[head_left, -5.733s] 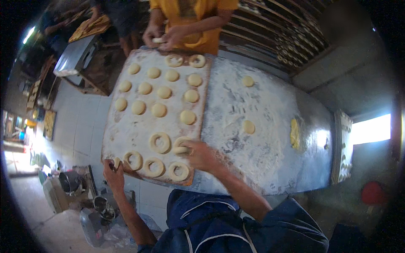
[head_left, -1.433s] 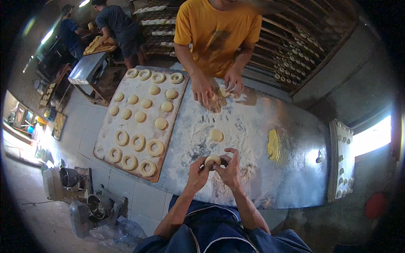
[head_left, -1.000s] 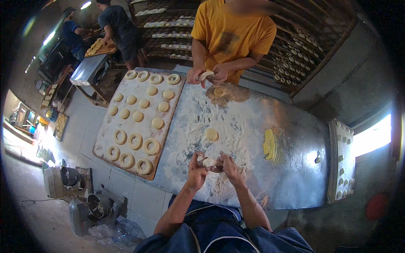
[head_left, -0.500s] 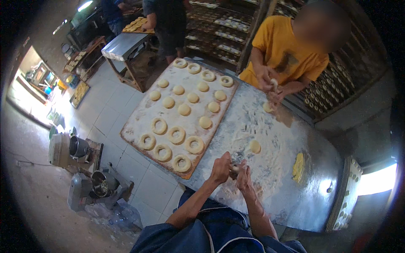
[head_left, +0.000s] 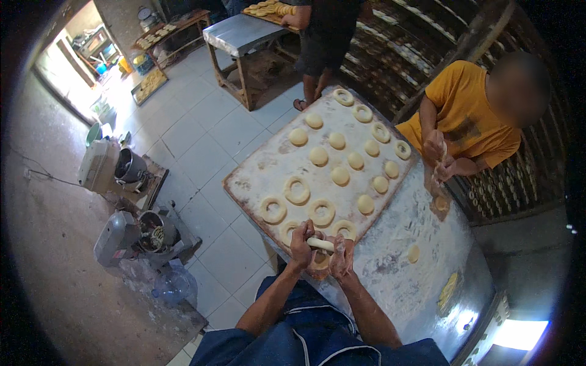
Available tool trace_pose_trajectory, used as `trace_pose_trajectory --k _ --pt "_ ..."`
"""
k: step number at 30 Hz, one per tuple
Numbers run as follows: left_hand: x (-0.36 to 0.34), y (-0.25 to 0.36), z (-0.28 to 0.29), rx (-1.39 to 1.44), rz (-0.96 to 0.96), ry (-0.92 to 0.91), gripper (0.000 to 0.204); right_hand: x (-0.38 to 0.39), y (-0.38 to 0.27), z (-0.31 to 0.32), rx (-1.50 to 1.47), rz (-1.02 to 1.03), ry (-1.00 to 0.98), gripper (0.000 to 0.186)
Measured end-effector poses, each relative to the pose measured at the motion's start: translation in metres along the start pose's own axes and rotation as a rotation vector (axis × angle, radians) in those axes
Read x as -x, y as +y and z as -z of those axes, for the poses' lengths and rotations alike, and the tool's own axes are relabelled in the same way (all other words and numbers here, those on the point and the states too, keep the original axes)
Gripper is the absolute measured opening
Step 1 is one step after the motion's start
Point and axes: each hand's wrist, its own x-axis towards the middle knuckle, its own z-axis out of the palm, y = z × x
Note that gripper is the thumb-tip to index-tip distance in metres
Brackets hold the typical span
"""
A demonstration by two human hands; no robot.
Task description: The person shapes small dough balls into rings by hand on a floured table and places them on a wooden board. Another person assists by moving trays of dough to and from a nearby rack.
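Observation:
Above the near corner of the floured board (head_left: 256, 169), a pale dough ring (head_left: 320, 244) is stretched between my two hands. My left hand (head_left: 300, 246) has its fingers curled round one side of it. On the other side, my right hand (head_left: 340, 256) grips the ring, its fingers dusted with flour. Just beyond my hands lie shaped dough rings (head_left: 321, 211), some partly covered by my fingers. Round dough balls (head_left: 340, 176) fill the board's middle, and more rings (head_left: 362, 113) line its far edge.
A floured metal table (head_left: 390, 268) extends right, bearing one dough piece (head_left: 414, 254) and a yellow dough lump (head_left: 448, 289). Across it a person in a yellow shirt (head_left: 473, 116) handles dough. Mixers (head_left: 157, 232) stand on the left. Another person (head_left: 329, 36) is by a far table (head_left: 244, 33).
My view has turned left. Both hands have moved from over the metal table to the board's near corner, carrying the dough, which now shows more clearly as a ring.

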Motion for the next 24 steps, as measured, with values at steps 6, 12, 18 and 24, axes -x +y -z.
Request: trace_pose_trajectory --k 6,12,18,24 --pt "-0.016 0.055 0.026 -0.327 0.075 0.132 0.033 -0.036 -0.015 -0.048 -0.114 0.088 -0.356 0.043" --pt "-0.031 0.081 0.061 -1.071 -0.445 -0.015 0.029 -0.068 -0.015 -0.079 0.337 0.200 -0.554 0.031" --pt "-0.047 0.117 0.071 -1.378 -0.328 -0.126 0.041 -0.077 -0.018 -0.108 0.167 0.229 -0.452 0.035" --pt "-0.054 0.131 0.071 -0.689 -0.307 0.106 0.042 -0.087 -0.023 -0.133 0.214 0.307 -0.473 0.046"
